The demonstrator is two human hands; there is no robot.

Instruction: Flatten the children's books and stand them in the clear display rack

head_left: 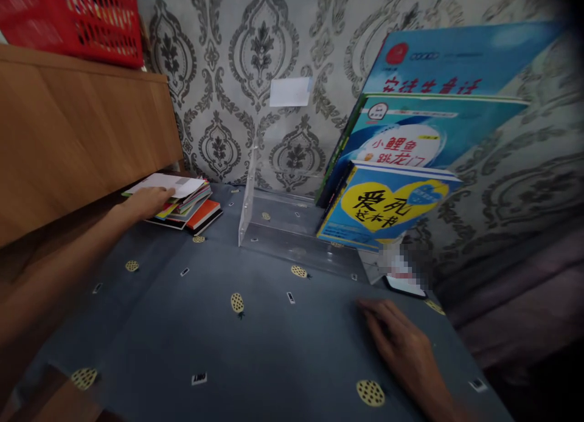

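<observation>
At the far left of the head view, my left hand [150,202] reaches over a stack of books [201,204]. Its fingers lie on the white top booklet [185,183], and the thumb is hard to make out. An orange-covered book [204,215] sits low in that stack. My right hand [401,343] rests over the tablecloth at the lower right, fingers loosely bent and holding nothing. Beyond it stands a clear acrylic book rack [292,242]. Blue books lean upright in its right end, the front one [387,203] bearing a yellow heart.
The grey-blue tablecloth [182,325] has a pineapple print. A wooden cabinet [86,136] overhangs the left side, with a red basket [104,27] on top. A phone [407,283] lies by the rack's right end. Patterned wallpaper [219,75] covers the wall behind.
</observation>
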